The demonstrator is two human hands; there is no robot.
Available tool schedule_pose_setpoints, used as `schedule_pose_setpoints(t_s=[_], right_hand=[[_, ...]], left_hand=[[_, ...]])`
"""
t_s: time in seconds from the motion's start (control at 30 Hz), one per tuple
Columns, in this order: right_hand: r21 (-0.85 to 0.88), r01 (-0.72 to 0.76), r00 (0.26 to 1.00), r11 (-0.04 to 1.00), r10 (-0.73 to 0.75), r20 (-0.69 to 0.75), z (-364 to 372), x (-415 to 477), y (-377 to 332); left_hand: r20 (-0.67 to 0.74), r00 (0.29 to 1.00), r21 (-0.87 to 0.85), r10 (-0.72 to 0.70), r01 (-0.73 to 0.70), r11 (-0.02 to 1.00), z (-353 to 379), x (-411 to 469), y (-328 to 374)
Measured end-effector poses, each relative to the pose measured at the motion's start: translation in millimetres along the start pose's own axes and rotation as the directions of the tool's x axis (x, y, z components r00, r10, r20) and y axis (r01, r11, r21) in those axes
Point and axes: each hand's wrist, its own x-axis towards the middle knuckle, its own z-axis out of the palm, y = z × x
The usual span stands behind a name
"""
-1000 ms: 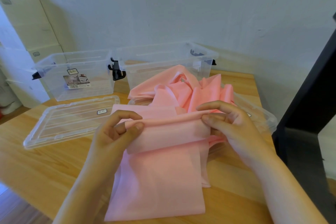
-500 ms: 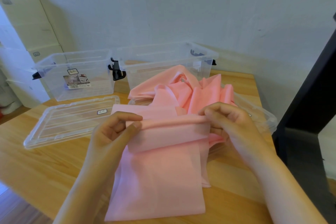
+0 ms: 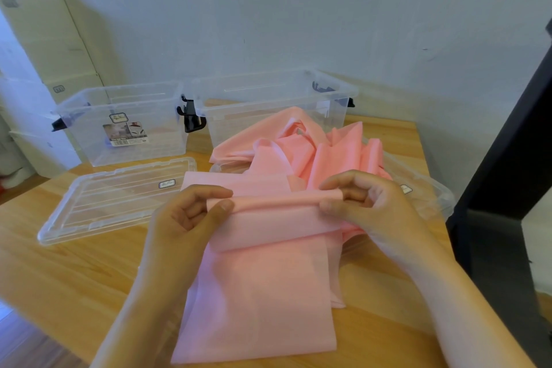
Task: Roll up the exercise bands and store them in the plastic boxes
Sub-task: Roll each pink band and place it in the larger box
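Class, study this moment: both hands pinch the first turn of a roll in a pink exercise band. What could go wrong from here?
1. The left hand and right hand pinch only the ends of the roll; its middle may slacken and roll crooked.
2. The loose heap of bands lies right behind; it might snag or be dragged along.
3. The band's free end lies near the table front edge and could slide off.

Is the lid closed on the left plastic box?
No, the left plastic box stands open at the top, and a clear lid lies flat on the wooden table in front of it.
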Motion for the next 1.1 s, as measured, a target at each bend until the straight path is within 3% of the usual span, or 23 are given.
schedule_pose_setpoints(t_s=[0.43,0.73,0.83,1.1], right_hand=[[-0.131,0.072,0.996,0.989,-0.077,-0.041,-2.1,-0.6,1.9],[-0.107,0.110,0.992,0.988,-0.116,-0.052,0.1,0.3,-0.5],[-0.120,0.085,0.994,0.989,-0.093,-0.063,0.7,-0.1,-0.4],[-0.094,0.057,0.997,0.994,-0.062,-0.051,0.0,-1.4,-0.6]], left_hand=[[0.038,0.996,-0.086,-0.083,0.086,0.993,-0.6,-1.6,4.9],[0.093,0.996,-0.059,0.000,0.006,0.998,-0.2,-1.5,3.7],[0.051,0.999,-0.046,0.013,-0.010,0.999,-0.9,-0.9,2.6],[0.066,0.998,-0.144,-0.015,0.025,0.989,-1.0,-5.1,7.2]])
